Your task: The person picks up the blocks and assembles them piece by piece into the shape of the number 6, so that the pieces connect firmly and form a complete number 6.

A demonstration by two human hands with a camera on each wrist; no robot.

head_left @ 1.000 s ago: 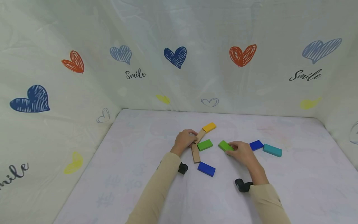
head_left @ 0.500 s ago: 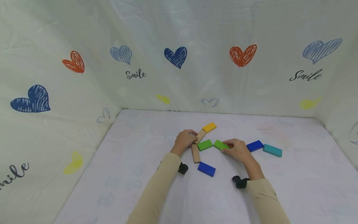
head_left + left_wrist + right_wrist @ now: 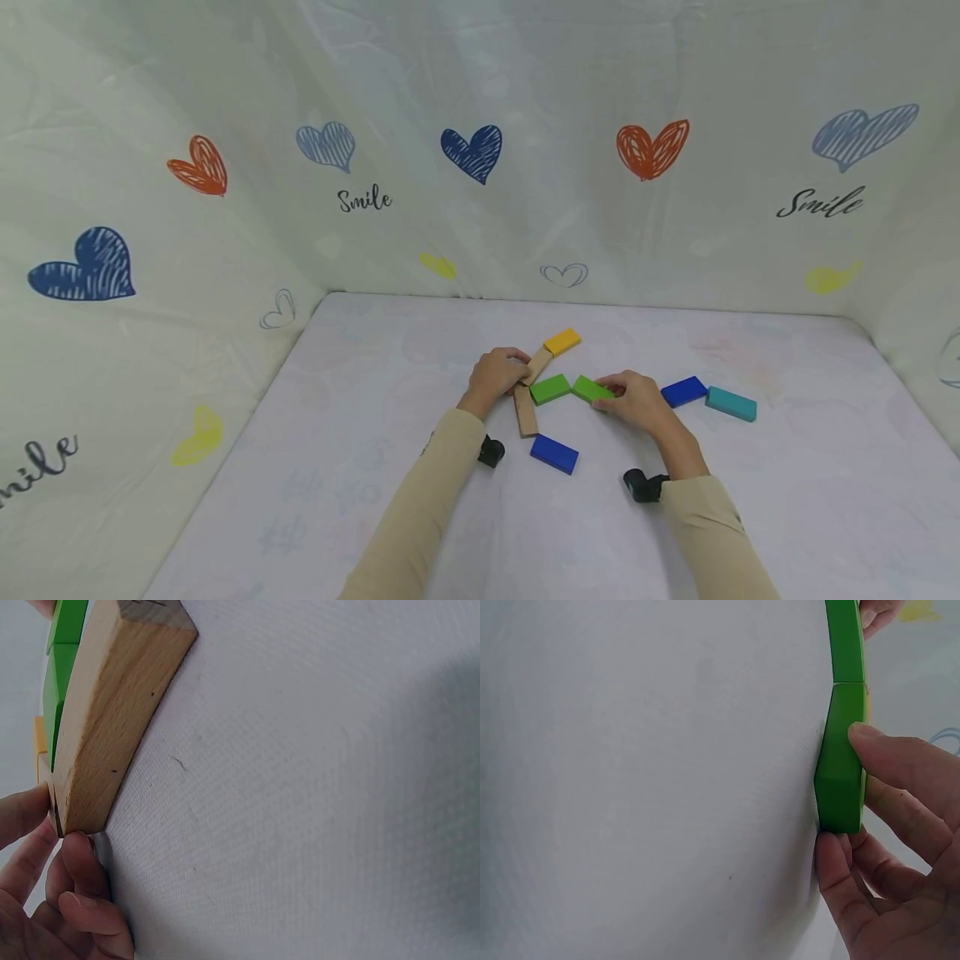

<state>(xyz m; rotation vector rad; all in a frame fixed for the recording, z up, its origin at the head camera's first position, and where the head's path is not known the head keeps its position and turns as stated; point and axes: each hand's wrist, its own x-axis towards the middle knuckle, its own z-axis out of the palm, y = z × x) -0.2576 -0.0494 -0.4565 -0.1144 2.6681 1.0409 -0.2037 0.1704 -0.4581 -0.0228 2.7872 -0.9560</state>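
Nearest, just below centre of frame: near blue block point(image 3: 554, 454), flat on the white table point(image 3: 375, 483), its corner at the lower end of the near wooden block point(image 3: 526, 412); touching or a hair off, cannot tell. Off to the right, teal block point(image 3: 731, 404) and right-hand blue block point(image 3: 683, 392) lie end to end, a pair on their own. At centre my right hand point(image 3: 636, 400) pinches the right green block point(image 3: 588, 388) at its outer end, thumb against fingers, spread no wider than the block; its other end meets the left green block point(image 3: 551, 389). My left hand point(image 3: 497, 377) has thumb and curled fingers about the join of the near wooden block and the far wooden block point(image 3: 540, 363). Farthest, yellow block point(image 3: 562, 342) at the upper end of that run. My reading: the branching run is mostly laid, the green-to-green joint made but not yet released; what seems left is closing the gap to the blue-and-teal pair.
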